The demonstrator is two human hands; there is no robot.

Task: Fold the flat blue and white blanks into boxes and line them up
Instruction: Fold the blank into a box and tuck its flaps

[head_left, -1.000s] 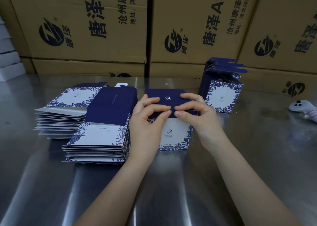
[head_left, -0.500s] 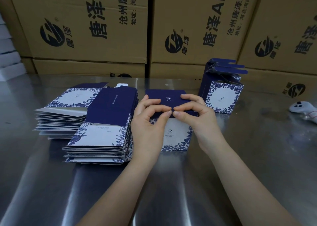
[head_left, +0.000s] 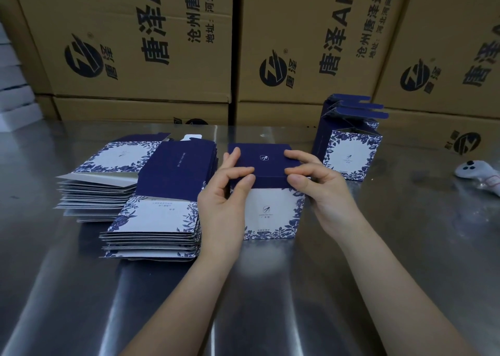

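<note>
Steel table [head_left: 270,307]: left hand [head_left: 224,207], right hand [head_left: 323,193] pinch box [head_left: 270,215] lid

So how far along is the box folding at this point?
Early. Done: a short row of folded blue and white floral boxes stands at the back right, top flaps open; count unclear. In hand: the left hand and right hand pinch the navy lid of another upright box. Remaining: a near stack and a far stack of flat blanks.
</note>
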